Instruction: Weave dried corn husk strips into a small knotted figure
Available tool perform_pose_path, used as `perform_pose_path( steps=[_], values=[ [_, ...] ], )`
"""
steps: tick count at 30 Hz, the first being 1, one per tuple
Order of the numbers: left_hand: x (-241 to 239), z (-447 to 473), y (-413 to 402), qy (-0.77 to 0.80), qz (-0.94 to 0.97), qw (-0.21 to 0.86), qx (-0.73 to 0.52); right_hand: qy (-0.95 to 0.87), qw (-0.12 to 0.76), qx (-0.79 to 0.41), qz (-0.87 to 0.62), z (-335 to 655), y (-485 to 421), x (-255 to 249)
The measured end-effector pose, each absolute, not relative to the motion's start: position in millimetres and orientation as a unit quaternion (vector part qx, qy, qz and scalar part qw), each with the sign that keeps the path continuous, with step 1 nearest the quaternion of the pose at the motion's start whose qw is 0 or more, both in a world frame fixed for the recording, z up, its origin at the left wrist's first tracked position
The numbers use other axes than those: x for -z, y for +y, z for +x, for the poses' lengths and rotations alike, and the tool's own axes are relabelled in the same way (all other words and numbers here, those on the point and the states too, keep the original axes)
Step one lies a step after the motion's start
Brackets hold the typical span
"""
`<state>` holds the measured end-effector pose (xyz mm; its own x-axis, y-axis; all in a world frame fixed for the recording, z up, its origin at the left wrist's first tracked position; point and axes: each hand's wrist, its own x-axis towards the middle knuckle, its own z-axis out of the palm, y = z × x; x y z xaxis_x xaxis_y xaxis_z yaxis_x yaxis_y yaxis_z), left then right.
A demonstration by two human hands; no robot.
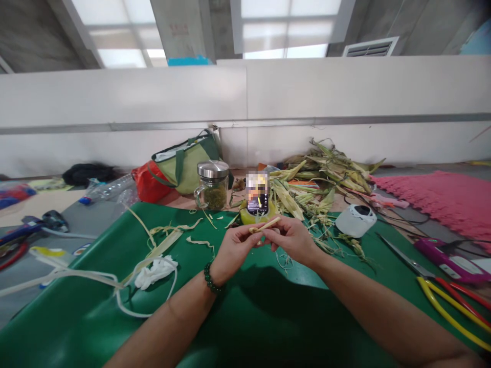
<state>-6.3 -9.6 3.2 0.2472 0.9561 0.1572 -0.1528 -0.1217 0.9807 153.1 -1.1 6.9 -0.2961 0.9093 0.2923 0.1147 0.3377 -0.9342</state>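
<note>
Between my two hands, above the green mat [268, 327], is a thin pale yellow strip of corn husk [271, 223], rolled or folded narrow. My left hand [238, 246] pinches its left end with thumb and fingers; a green bead bracelet circles that wrist. My right hand [293, 239] pinches the strip from the other side, fingers curled close to the left ones. Just beyond the hands a phone [258, 191] stands upright with a lit screen, partly blurred, against a yellow-green holder [245, 216]. Some fingertips hide behind the thumbs.
Husks [326, 174] lie heaped behind right. A lidded glass mug [213, 186] and green bag [184, 166] stand behind left. Scissors [425, 273], a purple tool [447, 261] and a white roll [356, 221] lie right. White cord [115, 281] and a crumpled white glove-like piece [155, 272] lie left.
</note>
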Motion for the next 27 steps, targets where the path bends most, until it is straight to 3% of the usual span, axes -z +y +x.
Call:
perform_pose_path(
  steps=[6, 16, 23, 27],
  values=[
    [-1, -8, -8, 0.361, 0.492, 0.612, -0.503, -0.658, 0.498, -0.440, -0.354, 149, -1, -4],
    [0, -8, -7, 0.371, 0.482, 0.591, -0.530, -0.691, 0.508, -0.353, -0.373, 150, 4, 1],
    [0, -7, -5, 0.382, 0.461, 0.596, -0.535, -0.584, 0.545, -0.481, -0.362, 148, 10, 4],
    [-2, -5, -7, 0.396, 0.480, 0.583, -0.522, -0.547, 0.577, -0.480, -0.371, 147, 11, 6]
  ],
)
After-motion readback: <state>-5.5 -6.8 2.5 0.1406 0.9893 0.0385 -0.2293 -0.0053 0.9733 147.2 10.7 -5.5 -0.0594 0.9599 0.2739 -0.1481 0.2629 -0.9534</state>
